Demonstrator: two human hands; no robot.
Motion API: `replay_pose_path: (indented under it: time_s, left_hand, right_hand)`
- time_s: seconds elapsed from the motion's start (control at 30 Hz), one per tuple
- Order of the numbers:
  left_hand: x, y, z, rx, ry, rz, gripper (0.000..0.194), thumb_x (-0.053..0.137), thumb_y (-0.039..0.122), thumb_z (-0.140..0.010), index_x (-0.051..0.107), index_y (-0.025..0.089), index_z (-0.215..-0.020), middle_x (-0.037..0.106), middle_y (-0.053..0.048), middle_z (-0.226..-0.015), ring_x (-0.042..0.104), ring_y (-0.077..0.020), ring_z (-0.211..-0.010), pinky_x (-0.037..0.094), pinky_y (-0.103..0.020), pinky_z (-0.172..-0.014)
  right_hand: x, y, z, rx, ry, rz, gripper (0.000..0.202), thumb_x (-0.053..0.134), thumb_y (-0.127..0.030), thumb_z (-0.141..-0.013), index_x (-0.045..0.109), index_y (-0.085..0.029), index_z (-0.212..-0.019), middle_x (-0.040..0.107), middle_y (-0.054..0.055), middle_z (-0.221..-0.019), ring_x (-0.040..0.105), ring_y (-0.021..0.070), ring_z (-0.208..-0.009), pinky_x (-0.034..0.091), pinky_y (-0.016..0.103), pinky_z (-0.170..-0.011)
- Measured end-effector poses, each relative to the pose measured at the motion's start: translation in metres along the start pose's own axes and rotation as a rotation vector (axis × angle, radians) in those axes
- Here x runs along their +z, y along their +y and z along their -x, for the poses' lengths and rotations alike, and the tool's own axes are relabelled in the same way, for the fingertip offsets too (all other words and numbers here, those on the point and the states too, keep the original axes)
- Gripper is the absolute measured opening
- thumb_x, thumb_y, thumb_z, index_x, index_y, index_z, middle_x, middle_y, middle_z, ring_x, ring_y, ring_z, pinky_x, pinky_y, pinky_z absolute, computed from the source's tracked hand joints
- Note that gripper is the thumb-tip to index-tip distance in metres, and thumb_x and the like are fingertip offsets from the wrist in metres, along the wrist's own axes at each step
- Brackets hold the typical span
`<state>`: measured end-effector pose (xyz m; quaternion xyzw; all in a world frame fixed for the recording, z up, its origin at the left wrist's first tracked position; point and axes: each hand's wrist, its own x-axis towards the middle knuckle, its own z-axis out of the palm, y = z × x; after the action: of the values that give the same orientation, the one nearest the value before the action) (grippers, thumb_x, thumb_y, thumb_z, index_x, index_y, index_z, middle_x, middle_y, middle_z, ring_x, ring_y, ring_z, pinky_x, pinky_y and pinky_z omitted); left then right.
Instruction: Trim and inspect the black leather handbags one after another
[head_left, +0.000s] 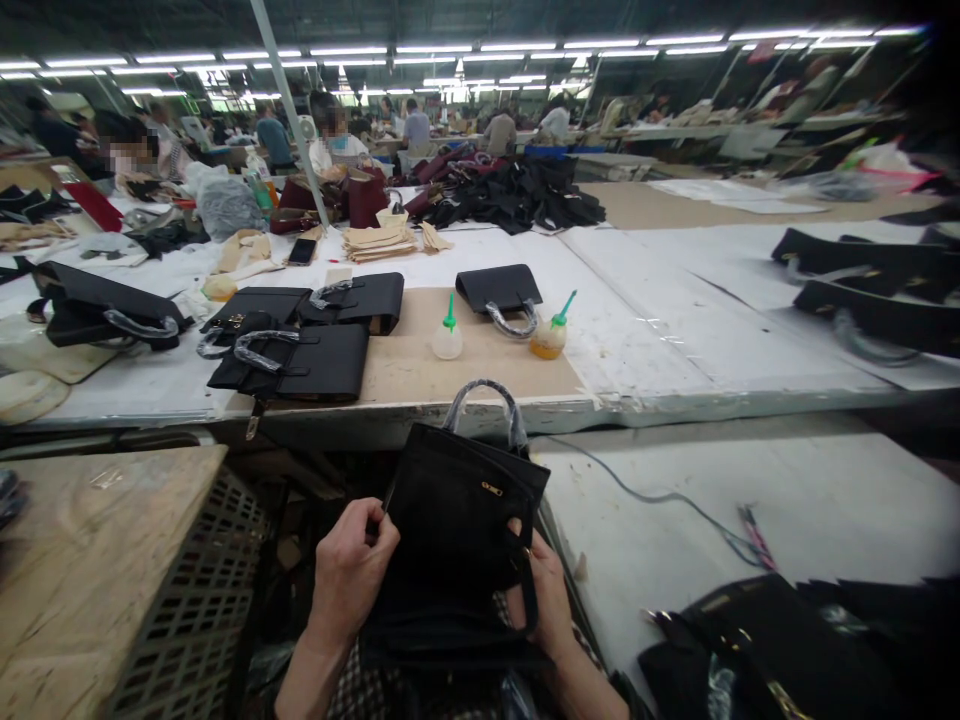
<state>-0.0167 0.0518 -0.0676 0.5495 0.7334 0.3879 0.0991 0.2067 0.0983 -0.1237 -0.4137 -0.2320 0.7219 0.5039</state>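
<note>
A black handbag (450, 510) with a plastic-wrapped handle rests upright at the lap, its dark side with a small gold zipper pull facing the camera. My left hand (352, 565) pinches the bag's left edge, fingers curled. On the right side, my right hand (541, 590) grips the bag near a hanging strap (529, 590), the thumb showing through by the strap and the other fingers partly hidden. Two glue bottles with green nozzles stand on the table beyond, one pale (448, 340) and one amber (549, 343).
Black bags (322, 360) lie on the white worktable (637, 350), more at its right end. A perforated crate (199, 560) under a board stands left. At lower right, a side table (645, 530) holds black bags and a cable. People work behind.
</note>
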Motion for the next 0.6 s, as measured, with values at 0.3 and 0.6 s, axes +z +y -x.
replay_pose_path:
  time_s: [0.3, 0.6]
  left_hand:
    - [0.005, -0.006, 0.004, -0.164, -0.006, 0.198, 0.013, 0.061, 0.031, -0.084, 0.062, 0.018, -0.081, 0.066, 0.001, -0.073, 0.061, -0.0118, -0.059, 0.052, -0.021, -0.058]
    - [-0.009, 0.002, 0.0, -0.338, -0.133, 0.489, 0.027, 0.068, 0.04, -0.083, 0.064, 0.02, -0.101, 0.072, -0.003, -0.092, 0.068, -0.017, -0.08, 0.058, -0.024, -0.064]
  right_hand:
    - [0.001, 0.002, -0.003, 0.027, 0.009, -0.084, 0.028, 0.08, -0.034, -0.07, 0.074, -0.023, -0.095, 0.076, 0.004, -0.087, 0.071, 0.0246, -0.082, 0.058, 0.035, -0.076]
    - [-0.001, 0.005, -0.008, 0.018, -0.075, -0.163, 0.024, 0.078, -0.032, -0.073, 0.073, -0.023, -0.095, 0.076, 0.003, -0.092, 0.071, 0.0234, -0.082, 0.055, 0.038, -0.082]
